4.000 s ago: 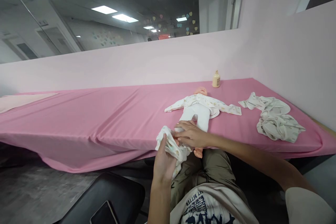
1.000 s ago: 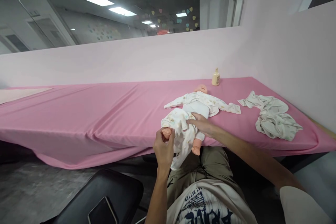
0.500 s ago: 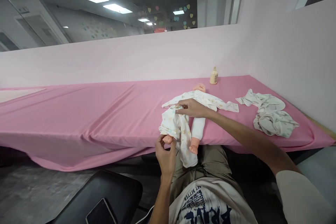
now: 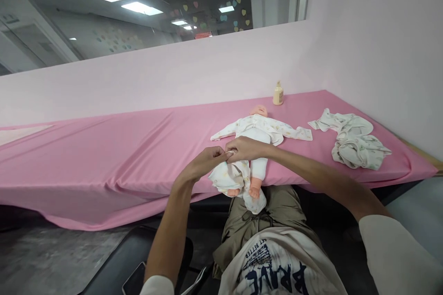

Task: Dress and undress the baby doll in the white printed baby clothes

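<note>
A baby doll (image 4: 259,134) lies on its back on the pink-covered table, its head toward the wall and its feet at the front edge. It wears a white printed top (image 4: 290,132) with both sleeves spread out. White printed baby pants (image 4: 224,178) are bunched around one leg, with that foot (image 4: 233,192) poking out; the other foot (image 4: 255,188) lies bare beside the hanging cloth. My left hand (image 4: 210,160) and my right hand (image 4: 245,148) meet above the pants, both closed in a pinch on their upper edge. The exact fingertip grip is partly hidden.
A pump bottle (image 4: 278,94) stands behind the doll's head. Crumpled white baby clothes (image 4: 356,140) lie at the right of the pink sheet (image 4: 138,147). A black stool (image 4: 117,258) with a phone (image 4: 134,279) is at my lower left.
My left hand has left the doll's foot and moved up to the pants' upper edge beside my right hand. The doll's foot now sticks out lower from the cloth.
</note>
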Tool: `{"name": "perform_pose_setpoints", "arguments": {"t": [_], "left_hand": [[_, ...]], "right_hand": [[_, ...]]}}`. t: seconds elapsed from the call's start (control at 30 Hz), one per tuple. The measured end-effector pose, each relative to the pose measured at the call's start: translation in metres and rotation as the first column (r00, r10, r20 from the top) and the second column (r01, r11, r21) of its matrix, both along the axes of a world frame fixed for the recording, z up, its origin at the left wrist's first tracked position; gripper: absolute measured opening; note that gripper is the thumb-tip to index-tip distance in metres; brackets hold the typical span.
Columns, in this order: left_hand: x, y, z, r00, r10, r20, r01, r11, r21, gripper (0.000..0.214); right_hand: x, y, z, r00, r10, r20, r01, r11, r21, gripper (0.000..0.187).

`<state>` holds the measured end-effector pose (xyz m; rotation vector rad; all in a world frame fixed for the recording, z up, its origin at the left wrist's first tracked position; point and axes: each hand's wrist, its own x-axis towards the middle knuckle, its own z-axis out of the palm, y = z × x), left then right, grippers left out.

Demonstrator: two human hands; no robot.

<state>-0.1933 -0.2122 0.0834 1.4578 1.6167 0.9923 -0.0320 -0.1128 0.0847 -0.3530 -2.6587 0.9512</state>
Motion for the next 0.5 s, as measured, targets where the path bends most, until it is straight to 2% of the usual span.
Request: {"name": "perform_pose_setpoints", "arguments": {"t": [0.1, 0.2, 0.33, 0.4, 0.5], "left_hand": [[-0.011, 0.000, 0.000, 0.985, -0.062, 0.163, 0.069, 0.997, -0.034, 0.027], [-0.022, 0.004, 0.003, 0.927, -0.029, 0.375, 0.042, 0.999, -0.025, 0.025], [-0.026, 0.019, 0.002, 0.801, 0.075, 0.594, -0.071, 0.997, -0.030, 0.019], [-0.023, 0.026, -0.001, 0.724, 0.117, 0.680, -0.098, 0.993, -0.067, 0.016], [-0.017, 0.031, -0.007, 0.596, 0.141, 0.790, -0.106, 0.990, -0.097, 0.019]], "right_hand": [[0.006, 0.008, -0.007, 0.998, 0.062, -0.025, -0.065, 0.990, -0.124, 0.035], [0.009, 0.019, -0.017, 0.991, 0.127, -0.034, -0.131, 0.948, -0.292, 0.039], [0.011, 0.029, -0.029, 0.983, 0.166, -0.079, -0.182, 0.833, -0.522, 0.035], [0.013, 0.032, -0.034, 0.979, 0.172, -0.112, -0.205, 0.782, -0.589, 0.034], [0.016, 0.034, -0.040, 0.971, 0.043, -0.235, -0.191, 0.730, -0.656, 0.034]]}}
